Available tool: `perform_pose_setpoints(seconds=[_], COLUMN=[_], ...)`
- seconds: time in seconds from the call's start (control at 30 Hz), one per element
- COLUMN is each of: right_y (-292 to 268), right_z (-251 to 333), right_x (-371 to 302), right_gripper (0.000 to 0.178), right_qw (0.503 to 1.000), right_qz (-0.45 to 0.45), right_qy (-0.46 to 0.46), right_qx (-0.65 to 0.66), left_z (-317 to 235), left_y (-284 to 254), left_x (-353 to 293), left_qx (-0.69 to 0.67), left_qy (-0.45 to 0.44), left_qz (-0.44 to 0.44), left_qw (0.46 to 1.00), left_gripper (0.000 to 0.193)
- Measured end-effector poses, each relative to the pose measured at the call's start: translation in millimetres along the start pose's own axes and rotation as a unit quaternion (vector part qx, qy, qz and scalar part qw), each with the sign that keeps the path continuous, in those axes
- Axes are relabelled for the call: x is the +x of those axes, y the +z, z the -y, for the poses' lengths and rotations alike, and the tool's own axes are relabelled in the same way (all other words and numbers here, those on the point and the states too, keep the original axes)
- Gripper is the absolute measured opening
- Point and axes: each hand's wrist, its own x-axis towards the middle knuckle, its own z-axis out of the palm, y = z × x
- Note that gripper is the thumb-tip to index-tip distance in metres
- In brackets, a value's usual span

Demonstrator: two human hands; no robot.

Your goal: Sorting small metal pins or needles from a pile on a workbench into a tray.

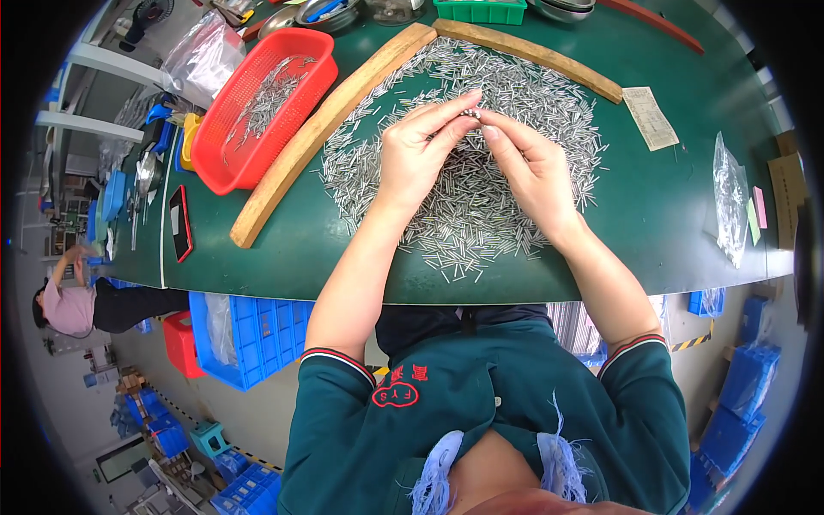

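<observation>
2 hands (414,153) (534,167) pinch metal pins (469,112) | shirt (524,395): red lettering (396,394) | paper slip (650,118): illegible print

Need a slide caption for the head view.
Left hand and right hand meet at small metal pieces above scattered metal pins on a green table, red basket at left.

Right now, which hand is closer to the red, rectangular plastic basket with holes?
Left. The left hand is right of the basket, across a long wooden bar; the right hand is farther right.

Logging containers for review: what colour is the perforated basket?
The perforated basket is red, best seen in the head view.
</observation>
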Motion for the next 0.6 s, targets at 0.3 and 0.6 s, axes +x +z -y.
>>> perform_pose_setpoints(seconds=[0.3,0.6], right_y=[-0.8,-1.4], right_z=[1.0,-1.2], right_x=[-0.1,-0.4], right_gripper=[0.027,0.026], right_qw=[1.000,0.999], right_qz=[0.003,-0.005], right_qy=[-0.004,-0.028], right_qx=[-0.005,-0.027], left_z=[2.1,-1.8], left_y=[0.6,-1.7], left_x=[-0.1,-0.9], left_qx=[0.018,0.053], left_qy=[0.039,0.043], left_qz=[-0.029,-0.003], left_qw=[0.999,0.998], left_gripper=[0.030,0.031])
